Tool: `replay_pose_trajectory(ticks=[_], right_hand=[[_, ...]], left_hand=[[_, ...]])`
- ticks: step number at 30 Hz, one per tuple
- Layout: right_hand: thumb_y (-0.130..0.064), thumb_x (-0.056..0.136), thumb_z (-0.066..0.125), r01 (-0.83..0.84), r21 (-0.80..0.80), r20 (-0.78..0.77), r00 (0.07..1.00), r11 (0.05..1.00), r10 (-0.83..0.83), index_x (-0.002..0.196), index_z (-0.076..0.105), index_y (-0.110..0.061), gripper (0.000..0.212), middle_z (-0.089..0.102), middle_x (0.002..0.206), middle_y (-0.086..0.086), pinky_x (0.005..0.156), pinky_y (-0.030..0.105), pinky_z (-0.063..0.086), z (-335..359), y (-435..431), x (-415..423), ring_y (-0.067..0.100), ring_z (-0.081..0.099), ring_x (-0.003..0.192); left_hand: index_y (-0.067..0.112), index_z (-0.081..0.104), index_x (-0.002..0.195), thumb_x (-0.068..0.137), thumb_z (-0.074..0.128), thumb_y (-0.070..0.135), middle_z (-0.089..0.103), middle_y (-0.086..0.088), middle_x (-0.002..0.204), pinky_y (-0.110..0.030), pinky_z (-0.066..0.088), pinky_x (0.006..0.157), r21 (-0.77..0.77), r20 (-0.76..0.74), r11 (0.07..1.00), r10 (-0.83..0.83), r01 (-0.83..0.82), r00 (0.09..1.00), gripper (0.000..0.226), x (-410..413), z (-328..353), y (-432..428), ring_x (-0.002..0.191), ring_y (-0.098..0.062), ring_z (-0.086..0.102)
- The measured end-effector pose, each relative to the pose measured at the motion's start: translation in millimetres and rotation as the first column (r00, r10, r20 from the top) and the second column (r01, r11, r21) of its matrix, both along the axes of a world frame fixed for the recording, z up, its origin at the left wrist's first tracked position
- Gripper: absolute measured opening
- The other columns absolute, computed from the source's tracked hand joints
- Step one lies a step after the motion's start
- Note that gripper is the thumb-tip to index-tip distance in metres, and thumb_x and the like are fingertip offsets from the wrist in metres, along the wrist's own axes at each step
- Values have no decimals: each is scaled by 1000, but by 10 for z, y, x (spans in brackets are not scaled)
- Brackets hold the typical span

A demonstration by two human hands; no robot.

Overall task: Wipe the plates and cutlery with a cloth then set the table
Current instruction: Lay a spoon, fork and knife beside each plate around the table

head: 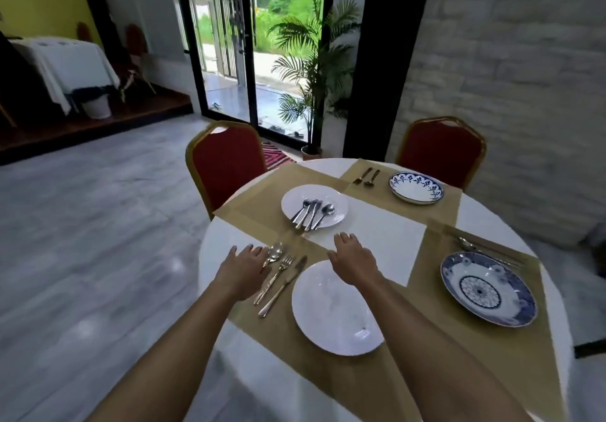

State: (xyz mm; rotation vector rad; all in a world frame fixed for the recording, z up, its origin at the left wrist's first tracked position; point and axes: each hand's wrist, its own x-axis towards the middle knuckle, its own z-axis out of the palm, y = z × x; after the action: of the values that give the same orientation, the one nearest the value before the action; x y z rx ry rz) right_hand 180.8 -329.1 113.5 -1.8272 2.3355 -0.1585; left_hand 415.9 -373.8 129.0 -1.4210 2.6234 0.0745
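My left hand (244, 271), fingers straight, lies beside the spoon (274, 254); my right hand (355, 262), likewise flat, just beyond the near white plate (331, 316).

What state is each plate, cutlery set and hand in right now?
Near white plate: empty, on placemat.
Far white plate: holds piled cutlery.
Laid cutlery: side by side left of near plate.
Left hand: open, beside the spoon.
Right hand: open, holding nothing.
Blue patterned plate: empty.
Blue-rimmed plate: empty.

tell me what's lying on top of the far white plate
A loose bunch of silver cutlery lies on the far white plate, two spoon bowls plainly showing, handles pointing to its near rim. The pieces overlap, so the exact count is hidden.
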Motion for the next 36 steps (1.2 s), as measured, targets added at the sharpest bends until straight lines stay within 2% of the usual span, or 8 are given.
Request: replay_pose_trajectory(ticks=[8, 13, 18, 23, 26, 31, 33, 36], right_hand=[[-30, 99, 39, 124, -45, 96, 988, 991, -119, 130, 53, -18, 36, 54, 132, 4, 92, 37, 43, -150, -841, -184, 25, 50, 120], [-25, 98, 41, 249, -69, 145, 961, 966, -238, 120, 60, -18, 30, 59, 117, 5, 83, 34, 47, -343, -1191, -310, 24, 56, 108], [-20, 97, 42, 372, -27, 129, 922, 928, -365, 111, 63, -17, 26, 60, 109, 3, 72, 28, 41, -424, -1526, -370, 23, 58, 101], [-22, 99, 37, 495, 29, 97, 863, 868, -496, 113, 65, -17, 32, 60, 112, 4, 81, 33, 49, -476, -1852, -353, 25, 59, 103], [-22, 99, 38, 531, 54, 100, 840, 846, -533, 111, 67, -17, 31, 60, 110, 4, 76, 31, 45, -526, -2036, -286, 25, 59, 100], [-24, 96, 43, 538, 55, 103, 835, 841, -541, 91, 67, -15, 26, 62, 92, 2, 63, 27, 43, -576, -2336, -66, 17, 55, 76], [-29, 95, 48, 554, 50, 90, 826, 831, -556, 92, 66, -15, 23, 61, 91, 1, 61, 26, 39, -590, -2408, 1, 17, 55, 76], [-34, 94, 53, 584, 96, 91, 802, 806, -591, 100, 65, -13, 25, 59, 96, 2, 65, 26, 40, -650, -2446, 21, 20, 60, 87]], left_hand=[[16, 30, 148, 104, 27, 35, 37, -3, 152, -39, 19, 114, 7, -14, 999, -47, 47, 999, 48, -200, -18, -1117, 142, -20, 28], [19, 30, 148, 103, 28, 36, 30, 0, 155, -40, 19, 115, -5, 40, 979, -202, 202, 979, 48, -531, -259, -1735, 144, -18, 24], [17, 20, 151, 103, 28, 33, 15, -3, 160, -45, 11, 117, 79, 17, 953, -295, 293, 955, 51, -810, -504, -2344, 147, -20, 13], [14, 15, 153, 104, 27, 31, 6, -6, 161, -47, 4, 118, 156, -46, 908, -387, 389, 921, 53, -984, -692, -2827, 148, -23, 3], [14, 14, 153, 104, 22, 34, 5, -6, 161, -46, 1, 118, 134, -30, 882, -452, 452, 891, 53, -1036, -785, -3023, 148, -22, 1], [16, 13, 153, 104, 18, 40, 4, -5, 161, -44, -3, 118, 172, -54, 850, -497, 499, 866, 55, -1016, -969, -3133, 148, -21, -1], [16, 14, 153, 101, 11, 46, 4, -5, 161, -44, -5, 118, 174, -63, 844, -505, 507, 861, 60, -1000, -1036, -3134, 148, -21, -2], [16, 14, 153, 80, -21, 58, 4, -5, 161, -44, -6, 118, 176, -83, 834, -516, 523, 852, 91, -997, -1110, -3111, 149, -21, -2]])
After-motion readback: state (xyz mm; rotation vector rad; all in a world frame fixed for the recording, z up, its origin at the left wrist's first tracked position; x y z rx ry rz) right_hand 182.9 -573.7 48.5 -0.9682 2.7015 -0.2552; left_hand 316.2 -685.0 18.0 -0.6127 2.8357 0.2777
